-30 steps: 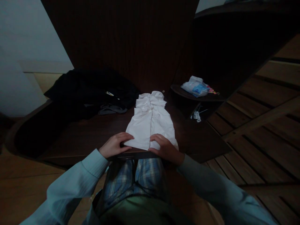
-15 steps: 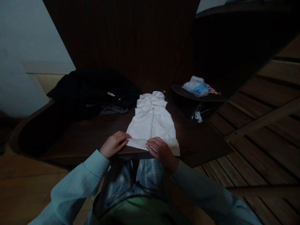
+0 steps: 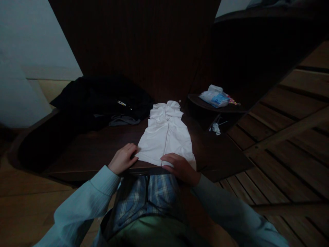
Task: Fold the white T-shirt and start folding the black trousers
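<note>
On the dark wooden desktop point(image 3: 97, 151), near its front edge and before the wearer's lap, lies a white garment point(image 3: 173, 139), long axis pointing away. Left hand point(image 3: 123, 158): fingers bunched at the near left corner of the hem, thumb lower. Right hand point(image 3: 182, 168): fingers curled over the hem just right of the middle line, thumb slightly apart below. Light is dim; cannot tell whether either set of fingers clamps the cloth or merely rests on it.

Handling, judged: light, soft, limp, not fragile; likely to crease and sag if lifted at one point. Best hold: both ends of the near hem, pinched flat.

Materials: matte woven cloth, fairly smooth near the hands, gathered into ruffled folds at the far end; lengthwise ridge down the middle. Left beyond: rumpled black clothing point(image 3: 102, 97). Right: crinkled, glossy plastic packet point(image 3: 215, 97) on a rounded shelf point(image 3: 199, 102).
</note>
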A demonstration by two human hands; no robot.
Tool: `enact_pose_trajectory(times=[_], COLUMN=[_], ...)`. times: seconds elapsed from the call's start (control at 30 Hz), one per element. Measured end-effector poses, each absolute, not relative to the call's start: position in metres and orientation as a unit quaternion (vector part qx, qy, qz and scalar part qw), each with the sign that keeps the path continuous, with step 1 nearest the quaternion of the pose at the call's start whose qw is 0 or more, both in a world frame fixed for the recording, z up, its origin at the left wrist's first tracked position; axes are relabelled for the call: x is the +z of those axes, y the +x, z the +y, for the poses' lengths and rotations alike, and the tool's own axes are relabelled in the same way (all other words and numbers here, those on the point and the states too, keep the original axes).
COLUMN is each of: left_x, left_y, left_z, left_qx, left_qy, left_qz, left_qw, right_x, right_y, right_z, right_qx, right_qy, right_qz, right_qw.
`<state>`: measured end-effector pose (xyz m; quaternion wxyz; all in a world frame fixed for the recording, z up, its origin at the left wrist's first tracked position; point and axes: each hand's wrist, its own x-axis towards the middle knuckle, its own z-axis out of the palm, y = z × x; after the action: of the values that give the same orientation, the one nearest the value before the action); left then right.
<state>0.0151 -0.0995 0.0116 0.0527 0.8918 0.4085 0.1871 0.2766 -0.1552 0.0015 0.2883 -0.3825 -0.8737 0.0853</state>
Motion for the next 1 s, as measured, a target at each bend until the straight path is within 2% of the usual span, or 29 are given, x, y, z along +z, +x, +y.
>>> enact_pose_trajectory(times=[0.1, 0.2, 0.33, 0.47, 0.83, 1.0], left_x=[0.016, 0.017, 0.008, -0.002, -0.003, -0.004], left_y=[0.017, 0.026, 0.052, 0.071, 0.079, 0.080], left_z=[-0.103, -0.109, -0.118, -0.122, -0.126, -0.129], left_qx=[0.190, 0.200, 0.200, 0.232, 0.258, 0.266], left_qy=[0.906, 0.927, 0.943, 0.931, 0.919, 0.918], left_qz=[0.376, 0.314, 0.250, 0.257, 0.260, 0.253], left_qw=[0.036, 0.036, 0.085, 0.120, 0.146, 0.149], right_x=[0.013, 0.019, 0.012, 0.000, -0.012, -0.013], right_y=[0.292, 0.301, 0.295, 0.282, 0.272, 0.273], right_z=[-0.157, -0.160, -0.164, -0.165, -0.170, -0.175], right_qx=[0.085, 0.086, 0.062, 0.031, -0.035, -0.014], right_qy=[-0.426, -0.429, -0.417, -0.446, -0.415, -0.422], right_qz=[-0.842, -0.844, -0.864, -0.853, -0.838, -0.820], right_qw=[0.319, 0.311, 0.275, 0.270, 0.352, 0.387])
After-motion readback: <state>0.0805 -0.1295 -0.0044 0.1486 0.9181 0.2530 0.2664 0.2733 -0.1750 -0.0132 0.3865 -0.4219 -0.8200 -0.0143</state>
